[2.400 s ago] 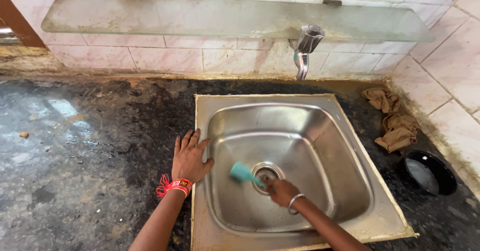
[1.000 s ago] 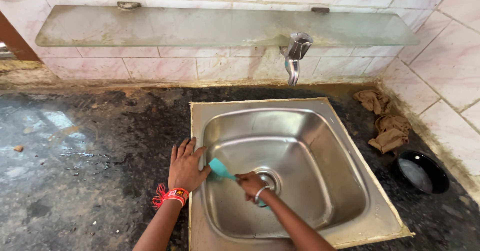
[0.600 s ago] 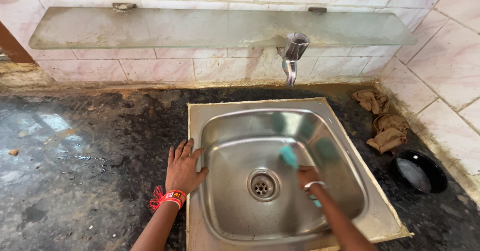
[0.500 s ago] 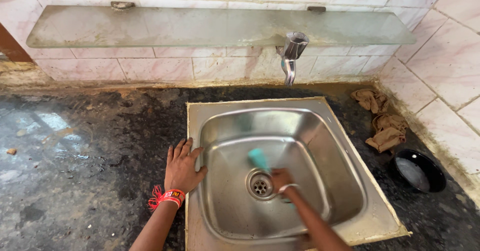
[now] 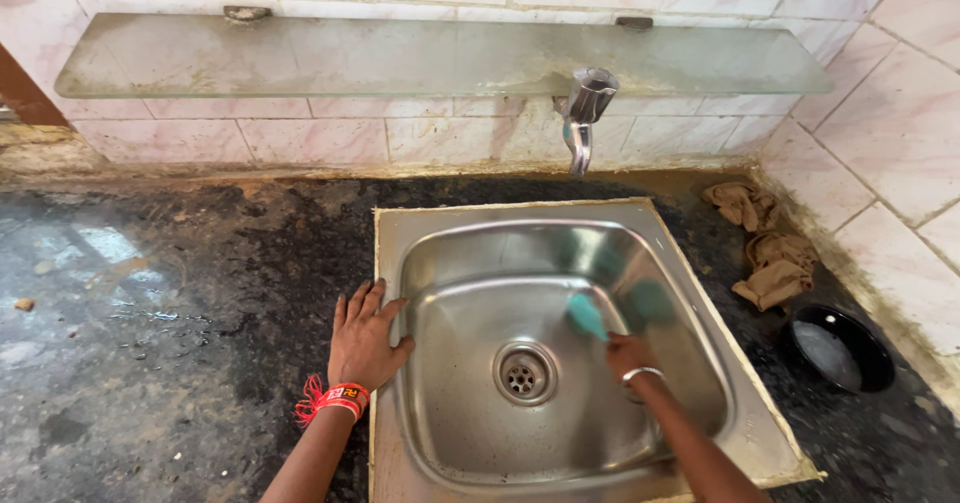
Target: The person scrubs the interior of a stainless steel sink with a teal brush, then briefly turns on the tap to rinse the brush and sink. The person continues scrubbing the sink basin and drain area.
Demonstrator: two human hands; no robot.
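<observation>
- Bench (image 5: pixel 150 363) of dark stone, carrying a steel sink (image 5: pixel 560 443).
- Left hand (image 5: pixel 365 338) lies open and flat on the sink's left rim.
- Right hand (image 5: pixel 628 355) grips a teal brush (image 5: pixel 585 315) inside the basin, right of the drain (image 5: pixel 524 372).

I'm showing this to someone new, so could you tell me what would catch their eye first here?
First the steel sink set in the dark counter, where the right hand holds a teal brush against the basin right of the drain. The left hand lies flat across the sink's left rim. Brown rags and a black bowl sit to the right.
</observation>
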